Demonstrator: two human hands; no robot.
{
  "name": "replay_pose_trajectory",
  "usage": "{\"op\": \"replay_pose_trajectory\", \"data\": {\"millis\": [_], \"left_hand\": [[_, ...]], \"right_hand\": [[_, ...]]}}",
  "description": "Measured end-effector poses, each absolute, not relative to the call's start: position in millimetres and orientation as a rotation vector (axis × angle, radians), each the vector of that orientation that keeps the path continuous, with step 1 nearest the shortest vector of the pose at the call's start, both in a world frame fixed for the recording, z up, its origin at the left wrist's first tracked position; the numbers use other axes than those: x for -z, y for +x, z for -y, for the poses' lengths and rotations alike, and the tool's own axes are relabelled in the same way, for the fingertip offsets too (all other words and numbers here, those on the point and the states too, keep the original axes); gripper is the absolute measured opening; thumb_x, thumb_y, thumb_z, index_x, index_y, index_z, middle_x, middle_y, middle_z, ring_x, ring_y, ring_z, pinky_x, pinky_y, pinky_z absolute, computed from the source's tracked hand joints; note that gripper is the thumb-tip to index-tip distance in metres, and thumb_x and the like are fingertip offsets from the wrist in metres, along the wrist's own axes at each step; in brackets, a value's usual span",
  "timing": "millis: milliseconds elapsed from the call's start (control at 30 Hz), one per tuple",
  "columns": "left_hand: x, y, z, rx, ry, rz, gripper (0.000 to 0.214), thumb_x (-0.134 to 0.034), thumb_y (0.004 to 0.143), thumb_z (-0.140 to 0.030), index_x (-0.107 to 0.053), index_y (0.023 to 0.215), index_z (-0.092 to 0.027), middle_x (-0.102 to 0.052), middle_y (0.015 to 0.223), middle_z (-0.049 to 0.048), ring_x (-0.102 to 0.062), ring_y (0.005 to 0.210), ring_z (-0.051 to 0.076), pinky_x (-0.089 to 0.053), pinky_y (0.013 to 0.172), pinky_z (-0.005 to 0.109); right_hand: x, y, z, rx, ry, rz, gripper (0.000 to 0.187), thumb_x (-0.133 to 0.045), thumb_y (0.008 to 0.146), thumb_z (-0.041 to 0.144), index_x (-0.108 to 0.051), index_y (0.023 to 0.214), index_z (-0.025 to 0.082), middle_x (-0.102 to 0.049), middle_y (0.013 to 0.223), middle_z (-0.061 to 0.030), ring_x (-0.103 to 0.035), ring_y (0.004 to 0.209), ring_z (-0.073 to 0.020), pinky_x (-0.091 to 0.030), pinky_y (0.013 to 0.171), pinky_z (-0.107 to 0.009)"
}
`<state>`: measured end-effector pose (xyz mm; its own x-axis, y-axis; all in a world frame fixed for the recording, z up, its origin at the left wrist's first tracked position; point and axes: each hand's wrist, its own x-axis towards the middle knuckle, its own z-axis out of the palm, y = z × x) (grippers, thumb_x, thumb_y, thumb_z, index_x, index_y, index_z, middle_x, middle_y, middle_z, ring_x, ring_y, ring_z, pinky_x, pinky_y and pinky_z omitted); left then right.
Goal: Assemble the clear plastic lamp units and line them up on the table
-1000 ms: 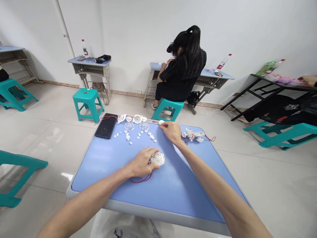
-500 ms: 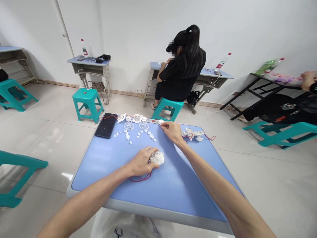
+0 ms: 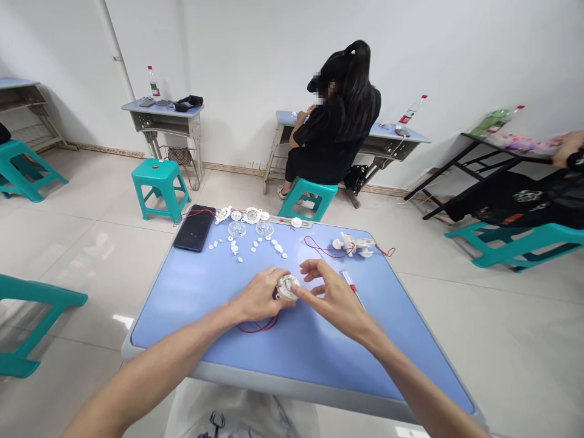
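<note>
At the table [image 3: 319, 371], now has the right hand [image 3: 335, 299] back from the far edge, with thumb apparently on the piece [image 3: 286, 285] and fingers loosely parted around nothing visible; likely means a return to two-handed work. Keeps the left hand [image 3: 263, 295] wrapped around that piece mid-table, well clear of every edge. Has broad bare room toward the near side, less to the right, by the tool [image 3: 350, 283], and least at the far side, among loose caps [image 3: 234, 249].

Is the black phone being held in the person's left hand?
No, the black phone lies at the far left corner of the blue table, while the left hand grips a white round piece.
</note>
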<state>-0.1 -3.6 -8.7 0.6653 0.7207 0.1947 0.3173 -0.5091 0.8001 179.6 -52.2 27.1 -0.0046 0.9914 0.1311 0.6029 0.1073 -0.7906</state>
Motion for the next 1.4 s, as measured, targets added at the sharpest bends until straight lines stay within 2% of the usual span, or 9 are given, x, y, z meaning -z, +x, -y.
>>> {"op": "replay_pose_trajectory", "data": {"millis": [133, 267, 433, 633, 800, 1100, 1200, 1333, 1400], "left_hand": [[10.4, -0.5, 3.1, -0.7, 2.125, -0.782, 0.037, -0.065, 0.08, -0.026, -0.057, 0.115, -0.017, -0.061, 0.102, 0.0066, -0.059, 0.09, 0.021, -0.046, 0.08, 0.032], [10.1, -0.8, 2.7, -0.703, 2.103, -0.768, 0.041, -0.065, 0.077, -0.02, -0.057, 0.117, -0.018, -0.062, 0.103, 0.006, -0.059, 0.091, 0.021, -0.046, 0.082, 0.031], [8.4, -0.2, 3.7, -0.695, 2.119, -0.784, 0.037, -0.063, 0.08, -0.022, -0.058, 0.116, -0.017, -0.062, 0.101, 0.0064, -0.06, 0.09, 0.021, -0.047, 0.081, 0.031], [9.7, 1.1, 6.0, -0.716, 2.125, -0.832, 0.05, -0.066, 0.081, -0.026, -0.051, 0.128, -0.016, -0.062, 0.114, 0.0096, -0.058, 0.102, 0.024, -0.046, 0.09, 0.037], [6.1, 0.0, 6.1, -0.653, 2.197, -0.858, 0.037, -0.07, 0.081, -0.036, -0.06, 0.112, -0.018, -0.066, 0.102, 0.0068, -0.054, 0.094, 0.024, -0.043, 0.088, 0.037], [1.1, -0.2, 4.7, -0.647, 2.186, -0.857, 0.032, -0.07, 0.082, -0.039, -0.064, 0.105, -0.018, -0.068, 0.097, 0.0054, -0.053, 0.089, 0.022, -0.042, 0.085, 0.035], [1.8, 0.7, 4.5, -0.666, 2.148, -0.871, 0.039, -0.078, 0.075, -0.037, -0.064, 0.106, -0.018, -0.068, 0.104, 0.0051, -0.054, 0.093, 0.023, -0.042, 0.089, 0.036], [4.2, 1.7, 4.0, -0.641, 2.154, -0.898, 0.049, -0.083, 0.069, -0.034, -0.063, 0.111, -0.018, -0.068, 0.108, 0.0059, -0.056, 0.097, 0.024, -0.042, 0.088, 0.037], [4.5, 1.8, 3.9, -0.635, 2.154, -0.906, 0.05, -0.083, 0.068, -0.033, -0.063, 0.111, -0.018, -0.068, 0.107, 0.0059, -0.056, 0.097, 0.024, -0.042, 0.088, 0.036]], "right_hand": [[-20.3, 168.3, 63.6, -0.719, -1.624, 1.641, 0.04, -0.068, 0.074, 0.039, -0.054, 0.107, 0.022, -0.06, 0.111, -0.0106, -0.061, 0.093, -0.0236, -0.059, 0.063, -0.035], [-15.4, 164.3, 62.8, -0.742, -1.594, 1.69, 0.033, -0.063, 0.078, 0.033, -0.058, 0.108, 0.024, -0.059, 0.112, -0.009, -0.062, 0.09, -0.0216, -0.057, 0.061, -0.032], [-15.5, 165.1, 62.9, -0.744, -1.553, 1.686, 0.027, -0.061, 0.079, 0.03, -0.061, 0.106, 0.023, -0.059, 0.107, -0.0071, -0.062, 0.084, -0.0186, -0.058, 0.063, -0.031], [-10.5, 164.1, 63.9, -0.663, -1.559, 1.647, 0.024, -0.062, 0.079, 0.032, -0.062, 0.101, 0.022, -0.06, 0.104, -0.0068, -0.063, 0.077, -0.0175, -0.059, 0.064, -0.033], [-5.3, 166.6, 66.6, -0.676, -1.549, 1.606, 0.025, -0.063, 0.081, 0.037, -0.062, 0.101, 0.022, -0.06, 0.104, -0.0073, -0.064, 0.077, -0.0181, -0.06, 0.064, -0.034], [-5.2, 167.9, 70.2, -0.798, -1.52, 1.561, 0.033, -0.065, 0.08, 0.046, -0.06, 0.103, 0.022, -0.06, 0.109, -0.0083, -0.066, 0.08, -0.019, -0.06, 0.066, -0.035], [-13.3, 185.2, 75.7, -0.61, -1.627, 1.631, 0.034, -0.059, 0.084, 0.05, -0.06, 0.106, 0.024, -0.062, 0.11, -0.009, -0.065, 0.083, -0.0214, -0.057, 0.064, -0.035], [-20.8, 233.3, 74.5, 0.01, -2.144, 1.607, 0.032, -0.05, 0.087, 0.054, -0.061, 0.095, 0.025, -0.068, 0.093, -0.0104, -0.065, 0.083, -0.0299, -0.049, 0.061, -0.04], [-19.4, 256.0, 69.1, 0.032, -2.427, 1.589, 0.038, -0.051, 0.085, 0.058, -0.062, 0.094, 0.023, -0.07, 0.088, -0.0126, -0.065, 0.076, -0.0318, -0.044, 0.054, -0.039]]}}
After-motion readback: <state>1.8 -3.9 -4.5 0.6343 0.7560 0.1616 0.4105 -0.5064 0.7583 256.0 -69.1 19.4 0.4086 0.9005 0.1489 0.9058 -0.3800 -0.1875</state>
